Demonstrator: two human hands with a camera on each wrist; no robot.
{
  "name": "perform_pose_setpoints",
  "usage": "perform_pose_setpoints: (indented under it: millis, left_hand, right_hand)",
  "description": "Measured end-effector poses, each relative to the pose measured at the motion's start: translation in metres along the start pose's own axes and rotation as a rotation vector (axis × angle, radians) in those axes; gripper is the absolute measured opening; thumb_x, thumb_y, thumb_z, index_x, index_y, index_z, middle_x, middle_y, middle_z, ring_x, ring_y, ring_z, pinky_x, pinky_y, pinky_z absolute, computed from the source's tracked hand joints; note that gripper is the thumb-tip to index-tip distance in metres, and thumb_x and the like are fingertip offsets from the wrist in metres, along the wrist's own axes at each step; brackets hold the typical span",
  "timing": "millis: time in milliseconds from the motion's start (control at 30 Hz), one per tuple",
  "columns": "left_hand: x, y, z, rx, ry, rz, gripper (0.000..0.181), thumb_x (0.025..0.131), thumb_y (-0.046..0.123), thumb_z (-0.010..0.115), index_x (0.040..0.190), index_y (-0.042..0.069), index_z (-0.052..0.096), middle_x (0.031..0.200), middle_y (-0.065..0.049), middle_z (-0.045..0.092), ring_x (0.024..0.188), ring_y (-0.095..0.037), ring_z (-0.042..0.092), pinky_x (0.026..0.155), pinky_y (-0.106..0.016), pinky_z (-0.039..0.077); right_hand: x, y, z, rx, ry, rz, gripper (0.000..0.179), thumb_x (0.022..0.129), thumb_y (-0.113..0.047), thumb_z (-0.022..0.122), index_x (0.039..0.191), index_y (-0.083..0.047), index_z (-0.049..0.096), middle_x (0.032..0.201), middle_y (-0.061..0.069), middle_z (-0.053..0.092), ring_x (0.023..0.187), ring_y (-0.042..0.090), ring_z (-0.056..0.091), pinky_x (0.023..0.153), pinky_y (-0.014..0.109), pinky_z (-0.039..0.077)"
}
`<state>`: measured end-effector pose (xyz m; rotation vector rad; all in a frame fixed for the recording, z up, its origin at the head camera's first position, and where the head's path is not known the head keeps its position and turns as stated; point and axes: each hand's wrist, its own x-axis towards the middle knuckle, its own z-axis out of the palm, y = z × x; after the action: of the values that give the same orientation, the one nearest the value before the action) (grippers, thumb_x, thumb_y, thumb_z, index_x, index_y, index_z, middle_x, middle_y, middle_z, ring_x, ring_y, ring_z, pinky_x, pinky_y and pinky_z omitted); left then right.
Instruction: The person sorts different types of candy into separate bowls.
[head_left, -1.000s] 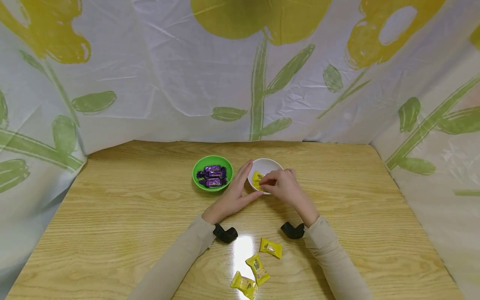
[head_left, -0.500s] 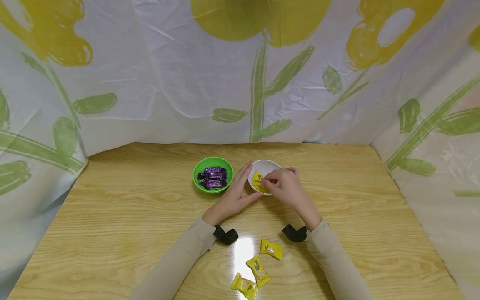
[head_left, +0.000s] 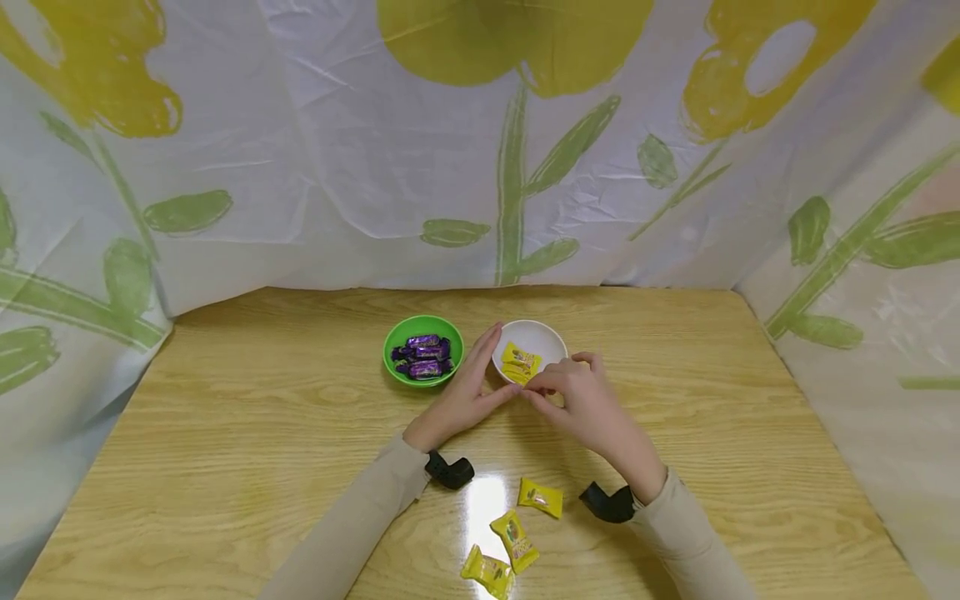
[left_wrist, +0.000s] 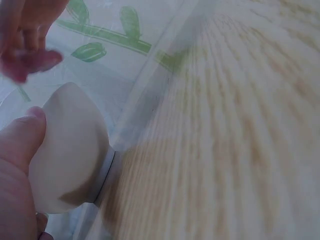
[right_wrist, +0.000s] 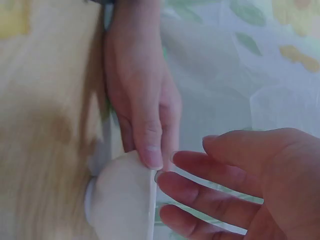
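Note:
A white bowl [head_left: 551, 340] holds several yellow-wrapped candies [head_left: 521, 360]. My left hand [head_left: 468, 392] holds this bowl's left and near side, its fingers along the wall and the thumb at the near rim. In the left wrist view the thumb [left_wrist: 22, 137] lies against the outside of the bowl [left_wrist: 75, 145]. My right hand [head_left: 577, 396] is at the bowl's near right rim. In the right wrist view its fingers [right_wrist: 200, 192] are loosely bent and parted from the thumb, with nothing between them, right by the rim.
A green bowl [head_left: 392, 367] with several purple-wrapped candies [head_left: 426, 357] stands left of the white bowl. Three yellow-wrapped candies [head_left: 514, 540] lie on the wooden table [head_left: 262, 417] between the forearms. A flowered cloth [head_left: 337, 167] hangs behind and at the sides.
My right hand has drawn back from inside the white bowl toward its near right rim, leaving the yellow candies in view. The left hand has stayed on the bowl.

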<state>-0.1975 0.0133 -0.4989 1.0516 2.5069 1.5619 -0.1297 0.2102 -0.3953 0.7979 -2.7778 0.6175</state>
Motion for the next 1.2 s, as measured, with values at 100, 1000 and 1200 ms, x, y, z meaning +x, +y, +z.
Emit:
perform_pose_setpoints:
  millis: [100,1000,1200]
  left_hand:
    - [0.0,-0.001,-0.001,0.006,0.008,-0.002,0.09,0.096,0.039,0.066,0.161,0.012,0.008,0.166,-0.01,0.011,0.151,-0.021,0.01,0.119,-0.049,0.018]
    - [0.0,0.001,0.0,-0.001,-0.012,-0.059,0.092,0.095,0.048,0.063,0.161,0.016,0.008,0.166,-0.004,0.009,0.151,-0.014,0.007,0.12,-0.042,0.015]
    - [0.0,0.002,0.0,-0.005,-0.009,-0.046,0.091,0.096,0.044,0.065,0.161,0.014,0.008,0.166,-0.008,0.01,0.151,-0.016,0.008,0.12,-0.045,0.017]
  right_hand:
    - [-0.009,-0.004,0.0,-0.01,-0.024,-0.016,0.005,0.09,-0.018,0.075,0.085,-0.017,0.077,0.076,-0.012,0.067,0.074,0.013,0.061,0.098,0.058,0.032]
    - [-0.064,-0.028,0.022,-0.099,-0.334,-0.033,0.024,0.069,-0.024,0.083,0.09,-0.019,0.072,0.086,-0.012,0.064,0.084,0.013,0.059,0.099,0.054,0.036]
    - [-0.065,-0.026,0.025,-0.099,-0.302,-0.063,0.023,0.068,-0.022,0.081,0.089,-0.019,0.071,0.085,-0.012,0.065,0.082,0.012,0.059,0.099,0.053,0.037]
